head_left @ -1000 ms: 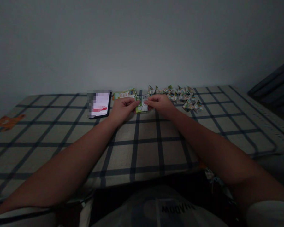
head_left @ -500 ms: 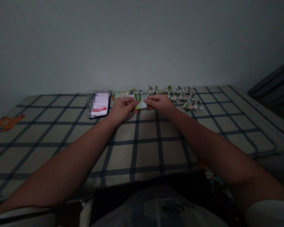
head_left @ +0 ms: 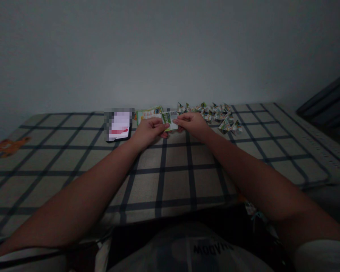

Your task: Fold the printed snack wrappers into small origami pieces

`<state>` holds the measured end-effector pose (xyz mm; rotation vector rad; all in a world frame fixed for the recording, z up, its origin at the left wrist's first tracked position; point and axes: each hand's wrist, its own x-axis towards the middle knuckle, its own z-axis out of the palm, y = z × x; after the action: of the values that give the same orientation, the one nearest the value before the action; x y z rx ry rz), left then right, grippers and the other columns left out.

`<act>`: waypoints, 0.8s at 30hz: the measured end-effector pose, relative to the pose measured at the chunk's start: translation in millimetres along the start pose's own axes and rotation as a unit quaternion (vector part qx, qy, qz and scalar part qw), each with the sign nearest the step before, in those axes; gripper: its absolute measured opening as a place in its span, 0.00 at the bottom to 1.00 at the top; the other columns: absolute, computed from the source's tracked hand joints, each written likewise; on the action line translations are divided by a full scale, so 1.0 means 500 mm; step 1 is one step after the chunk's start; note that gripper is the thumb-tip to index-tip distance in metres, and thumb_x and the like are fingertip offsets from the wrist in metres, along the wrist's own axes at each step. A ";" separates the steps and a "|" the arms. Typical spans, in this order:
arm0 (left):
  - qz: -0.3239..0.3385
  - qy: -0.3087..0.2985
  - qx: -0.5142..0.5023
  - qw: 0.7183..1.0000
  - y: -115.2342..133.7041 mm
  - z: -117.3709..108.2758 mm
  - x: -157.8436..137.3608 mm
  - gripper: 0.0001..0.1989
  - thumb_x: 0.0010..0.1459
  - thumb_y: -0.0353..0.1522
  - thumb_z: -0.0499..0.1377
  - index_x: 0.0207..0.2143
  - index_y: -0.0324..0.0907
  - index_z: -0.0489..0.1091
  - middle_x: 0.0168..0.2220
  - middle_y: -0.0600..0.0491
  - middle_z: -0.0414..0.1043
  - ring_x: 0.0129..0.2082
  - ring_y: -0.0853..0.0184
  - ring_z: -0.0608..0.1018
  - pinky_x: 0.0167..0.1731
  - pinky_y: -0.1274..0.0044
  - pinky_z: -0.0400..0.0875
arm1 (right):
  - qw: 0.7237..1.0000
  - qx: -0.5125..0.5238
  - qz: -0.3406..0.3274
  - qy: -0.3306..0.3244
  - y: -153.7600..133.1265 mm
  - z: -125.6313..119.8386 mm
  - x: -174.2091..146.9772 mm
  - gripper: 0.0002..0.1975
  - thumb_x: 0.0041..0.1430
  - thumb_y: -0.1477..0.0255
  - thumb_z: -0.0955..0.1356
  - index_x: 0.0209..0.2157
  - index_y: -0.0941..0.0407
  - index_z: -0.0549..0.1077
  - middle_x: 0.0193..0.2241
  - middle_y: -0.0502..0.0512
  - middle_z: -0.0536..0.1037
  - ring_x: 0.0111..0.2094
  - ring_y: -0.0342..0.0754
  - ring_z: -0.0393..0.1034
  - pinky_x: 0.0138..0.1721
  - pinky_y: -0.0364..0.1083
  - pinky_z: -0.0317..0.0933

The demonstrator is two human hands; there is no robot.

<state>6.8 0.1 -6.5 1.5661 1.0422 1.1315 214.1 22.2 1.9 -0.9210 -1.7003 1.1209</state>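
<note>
Between my two hands is a small green and white printed paper (head_left: pixel 171 118), held up over the far part of the table. My left hand (head_left: pixel 150 130) pinches its left lower side, thumb on top. The fingertips of my right hand (head_left: pixel 191 122) grip its right side. Behind my left hand lies a larger green and white printed sheet or packet (head_left: pixel 149 113), partly covered by the hand. Several small pointed folded paper pieces (head_left: pixel 215 111) lie just beyond and to the right of my right hand.
A phone (head_left: pixel 120 126) with a lit, partly blurred screen rests left of my left hand. The table wears a checked cloth (head_left: pixel 175 181) and meets a plain wall (head_left: pixel 170 53) at the back. An orange figure (head_left: pixel 10 146) shows at the far left.
The left hand's thumb has slid slightly right and down over the paper, which now looks a little more tilted. My right hand has barely moved.
</note>
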 end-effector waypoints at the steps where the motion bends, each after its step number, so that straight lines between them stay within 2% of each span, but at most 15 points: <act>1: 0.003 0.007 0.009 1.000 0.000 0.000 0.000 0.18 0.50 0.45 0.72 0.30 0.39 0.77 0.24 0.51 0.78 0.22 0.69 0.79 0.23 0.79 0.72 | 1.000 0.015 0.009 0.001 0.001 0.002 0.000 0.13 0.54 0.63 0.76 0.29 0.58 0.77 0.22 0.50 0.79 0.24 0.41 0.74 0.29 0.40 0.71; 5: 0.011 0.037 0.009 0.999 0.004 -0.003 0.002 0.18 0.50 0.45 0.71 0.28 0.40 0.75 0.23 0.52 0.77 0.21 0.69 0.78 0.22 0.79 0.71 | 0.997 0.064 0.051 -0.010 0.005 0.011 0.002 0.12 0.55 0.65 0.77 0.35 0.59 0.78 0.27 0.52 0.82 0.27 0.42 0.77 0.33 0.42 0.75; 12: 0.017 0.041 0.015 0.999 -0.003 -0.002 0.004 0.17 0.52 0.42 0.71 0.25 0.41 0.71 0.20 0.52 0.75 0.21 0.67 0.79 0.21 0.78 0.69 | 0.997 0.056 0.049 -0.008 0.005 0.010 0.002 0.10 0.57 0.69 0.76 0.32 0.59 0.75 0.24 0.51 0.80 0.25 0.42 0.76 0.32 0.42 0.74; 16: -0.002 0.016 -0.030 0.999 -0.013 -0.003 0.009 0.16 0.50 0.41 0.72 0.28 0.41 0.72 0.24 0.50 0.78 0.23 0.67 0.80 0.24 0.77 0.73 | 0.998 0.051 0.042 -0.007 0.004 0.009 0.001 0.08 0.58 0.71 0.75 0.31 0.59 0.74 0.23 0.50 0.79 0.23 0.41 0.74 0.29 0.41 0.71; 20: -0.014 -0.021 -0.050 0.998 -0.013 -0.002 0.008 0.18 0.49 0.43 0.73 0.31 0.39 0.74 0.31 0.47 0.82 0.24 0.69 0.80 0.27 0.77 0.76 | 0.996 0.075 0.046 -0.010 0.006 0.009 0.002 0.08 0.56 0.70 0.76 0.31 0.59 0.75 0.22 0.49 0.79 0.23 0.40 0.74 0.28 0.39 0.72; 24: 0.001 -0.004 -0.032 0.999 -0.004 -0.003 0.005 0.19 0.50 0.45 0.72 0.29 0.39 0.74 0.31 0.46 0.82 0.24 0.69 0.80 0.27 0.76 0.76 | 0.990 0.126 0.066 -0.015 0.007 0.012 0.003 0.07 0.54 0.76 0.76 0.35 0.59 0.77 0.26 0.50 0.81 0.26 0.40 0.77 0.32 0.40 0.74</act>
<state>5.8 3.0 -7.9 1.5193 0.9907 1.1480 208.3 22.7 -2.2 -0.8686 -1.4950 1.4078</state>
